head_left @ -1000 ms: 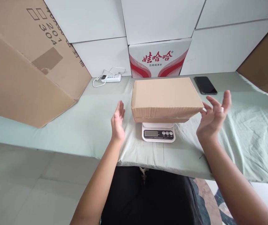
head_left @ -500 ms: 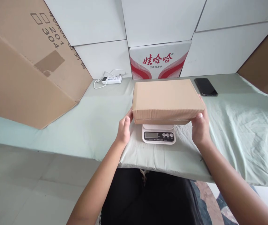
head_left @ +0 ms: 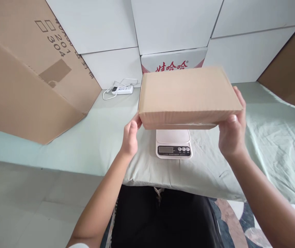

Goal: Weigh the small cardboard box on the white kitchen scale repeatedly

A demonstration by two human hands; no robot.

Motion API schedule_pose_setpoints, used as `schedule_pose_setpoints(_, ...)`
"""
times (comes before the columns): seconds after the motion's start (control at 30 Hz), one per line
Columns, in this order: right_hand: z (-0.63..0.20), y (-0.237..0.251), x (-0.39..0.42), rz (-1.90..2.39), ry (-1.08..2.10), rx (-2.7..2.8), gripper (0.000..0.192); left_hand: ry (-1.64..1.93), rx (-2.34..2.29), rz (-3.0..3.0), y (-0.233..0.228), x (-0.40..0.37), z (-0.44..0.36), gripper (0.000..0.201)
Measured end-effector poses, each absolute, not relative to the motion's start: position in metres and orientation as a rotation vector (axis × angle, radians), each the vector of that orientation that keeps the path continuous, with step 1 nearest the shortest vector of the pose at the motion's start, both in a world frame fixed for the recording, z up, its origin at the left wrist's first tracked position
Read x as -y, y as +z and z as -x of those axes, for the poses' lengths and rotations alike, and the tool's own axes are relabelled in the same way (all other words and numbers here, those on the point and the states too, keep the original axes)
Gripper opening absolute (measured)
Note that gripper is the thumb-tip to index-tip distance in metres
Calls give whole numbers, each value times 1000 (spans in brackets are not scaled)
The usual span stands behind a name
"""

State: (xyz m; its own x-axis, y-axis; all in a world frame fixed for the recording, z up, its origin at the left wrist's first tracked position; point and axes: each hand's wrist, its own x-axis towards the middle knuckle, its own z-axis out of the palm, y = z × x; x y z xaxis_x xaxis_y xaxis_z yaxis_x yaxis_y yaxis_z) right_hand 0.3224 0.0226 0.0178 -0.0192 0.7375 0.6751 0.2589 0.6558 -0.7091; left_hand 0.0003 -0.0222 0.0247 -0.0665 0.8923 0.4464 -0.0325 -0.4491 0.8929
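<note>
A flat brown cardboard box [head_left: 187, 94] hangs in the air above a small white digital scale [head_left: 173, 144]. My left hand [head_left: 129, 135] grips the box's left end from below and the side. My right hand [head_left: 231, 129] grips its right end, thumb on the front edge. The box is clear of the scale's platform, which now shows bare. The scale rests on a table covered with pale green cloth [head_left: 101, 137].
A large brown carton [head_left: 25, 75] leans at the left. White boxes and a red-printed water carton [head_left: 171, 62] are stacked along the back. A white power strip with cable [head_left: 121, 89] lies behind the scale. Another brown carton [head_left: 292, 72] stands at the far right.
My hands, open beside the box a second ago, closed on its two ends and lifted it off the scale toward me. The box now hides the phone on the cloth.
</note>
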Motion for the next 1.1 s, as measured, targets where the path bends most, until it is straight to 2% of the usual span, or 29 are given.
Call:
schedule_pose_setpoints(0.2, -310, 32, -81, 674, 409, 1506, 89, 1681, -915, -1492, 38, -42, -7, 92)
schedule_pose_setpoints(0.43, -283, -7, -132, 949, 591, 1384, 110, 1627, -1034, -1226, -25, -111, -22, 93)
schedule_pose_setpoints(0.63, -288, -38, -144, 998, 709, 1324, 107, 1552, -1091, -1170, -49, -116, -21, 87)
schedule_pose_setpoints(1.1, -292, -50, -154, 1031, 689, 1322, 106, 1506, -1146, -1147, -50, -116, -19, 84)
